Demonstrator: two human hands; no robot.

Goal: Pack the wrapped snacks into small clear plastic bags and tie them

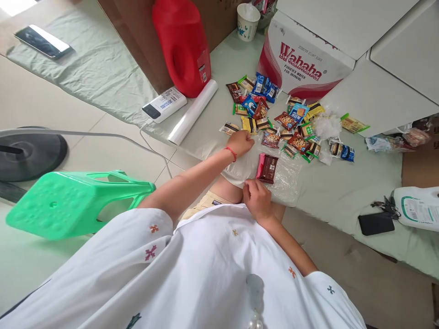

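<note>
My left hand [241,144], with a red string at the wrist, is closed at the near side of a heap of small wrapped snacks [270,140]. What its curled fingers hold, if anything, is hidden. Closer to my body, my right hand [258,199] is also closed, with fingers bent by the table's front edge; I cannot make out anything in them. Just beyond it lie dark brown and pink snack packets [267,169], side by side on clear plastic film [288,180]. The film spreads between and around both hands.
Behind the snacks stands a Wahaha water carton [305,59]. To the left are a roll of film [194,112], a white power bank [164,105] with a cable, a red jug [183,45] and a green stool [78,203]. A white bottle [418,208] and black phone-like object [376,224] lie right.
</note>
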